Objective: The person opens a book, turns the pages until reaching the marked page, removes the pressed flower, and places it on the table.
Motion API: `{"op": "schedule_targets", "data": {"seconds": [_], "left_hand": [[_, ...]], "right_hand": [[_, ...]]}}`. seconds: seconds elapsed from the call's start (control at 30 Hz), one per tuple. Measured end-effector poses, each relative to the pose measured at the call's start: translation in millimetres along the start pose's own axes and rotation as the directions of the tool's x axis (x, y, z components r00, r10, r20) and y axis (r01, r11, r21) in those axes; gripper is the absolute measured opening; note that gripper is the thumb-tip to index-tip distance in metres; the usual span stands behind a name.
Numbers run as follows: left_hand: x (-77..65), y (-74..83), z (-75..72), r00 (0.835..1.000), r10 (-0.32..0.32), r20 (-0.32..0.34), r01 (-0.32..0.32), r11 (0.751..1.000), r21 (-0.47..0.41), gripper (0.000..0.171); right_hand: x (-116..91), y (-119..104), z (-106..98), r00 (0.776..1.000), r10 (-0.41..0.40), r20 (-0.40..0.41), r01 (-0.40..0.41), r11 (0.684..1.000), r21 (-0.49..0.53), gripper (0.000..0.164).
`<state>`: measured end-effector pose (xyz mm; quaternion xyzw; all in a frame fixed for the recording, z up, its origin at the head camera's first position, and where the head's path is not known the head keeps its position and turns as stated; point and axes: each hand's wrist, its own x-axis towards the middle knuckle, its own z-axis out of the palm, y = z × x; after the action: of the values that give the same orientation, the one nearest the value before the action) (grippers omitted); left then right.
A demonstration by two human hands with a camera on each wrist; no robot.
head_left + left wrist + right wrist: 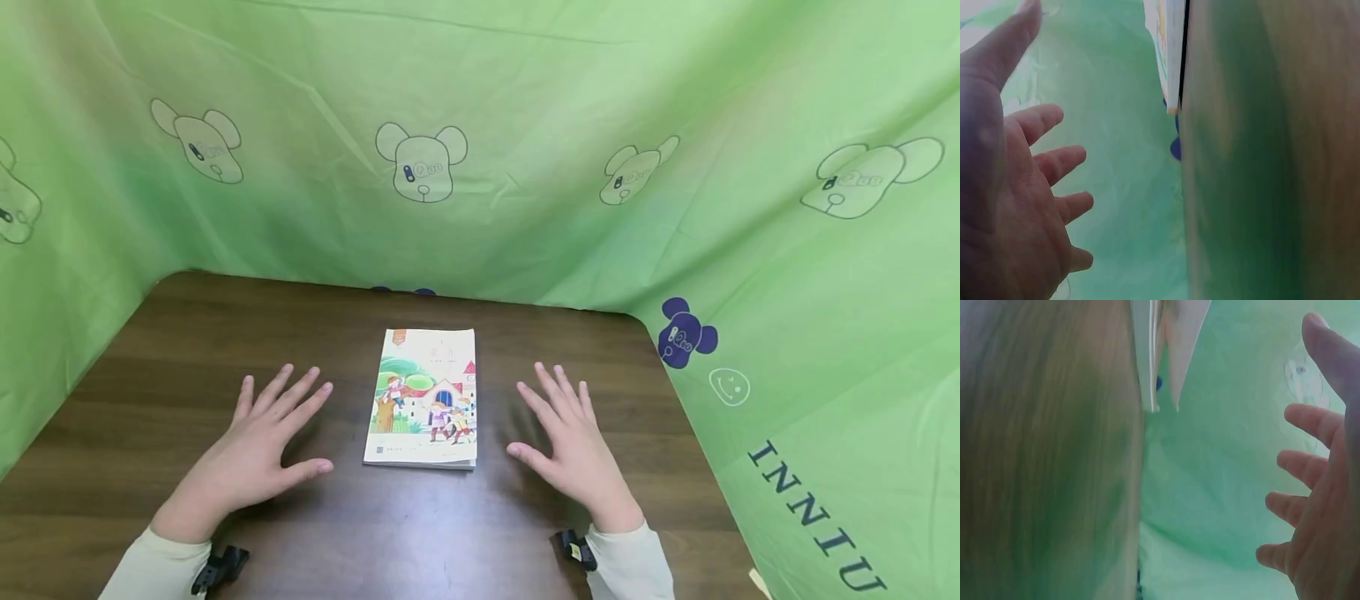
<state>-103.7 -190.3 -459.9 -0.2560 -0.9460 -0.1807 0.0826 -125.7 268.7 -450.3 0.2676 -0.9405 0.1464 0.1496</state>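
A thin paperback book point(422, 398) with a cartoon cover of children, a tree and a castle lies face up on the dark wooden table point(420, 533). To its left, my left hand point(262, 446) is spread palm down, apart from the book. My right hand point(570, 442) is spread likewise on the other side, also apart from it. Both wrist views show the fingers extended above the tabletop and holding nothing. In the right wrist view the book's cover point(1186, 347) stands slightly lifted from the pages point(1145, 359). The left wrist view shows the book's edge point(1174, 56).
Green cloth point(510, 242) printed with bear heads hangs behind the table and along both sides. A black strap device point(219, 570) sits on the left wrist, and another one point(576, 550) on the right. Light-coloured sleeves point(633, 562) cover the forearms.
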Motion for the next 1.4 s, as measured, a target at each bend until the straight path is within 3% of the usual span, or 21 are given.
{"op": "schedule_targets", "data": {"seconds": [0.37, 0.67, 1.17, 1.4], "left_hand": [[8.4, 27.8, 20.7, 0.998, 0.047, 0.043, -0.044, 0.997, -0.059, 0.088], [18.2, 45.9, 36.6, 0.997, 0.046, 0.063, -0.04, 0.995, -0.089, 0.083], [42.3, 67.2, 54.6, 0.986, 0.066, 0.152, -0.053, 0.994, -0.092, 0.082], [53.8, 74.2, 59.4, 0.977, 0.053, 0.208, -0.043, 0.998, -0.051, 0.082]], "right_hand": [[9, -24, 12, 0.995, -0.072, 0.069, 0.067, 0.996, 0.061, 0.079], [14, -36, 23, 0.986, -0.131, 0.107, 0.122, 0.989, 0.086, 0.071], [20, -46, 29, 0.971, -0.181, 0.154, 0.173, 0.983, 0.067, 0.069], [23, -49, 30, 0.961, -0.197, 0.195, 0.19, 0.98, 0.056, 0.062]]}}
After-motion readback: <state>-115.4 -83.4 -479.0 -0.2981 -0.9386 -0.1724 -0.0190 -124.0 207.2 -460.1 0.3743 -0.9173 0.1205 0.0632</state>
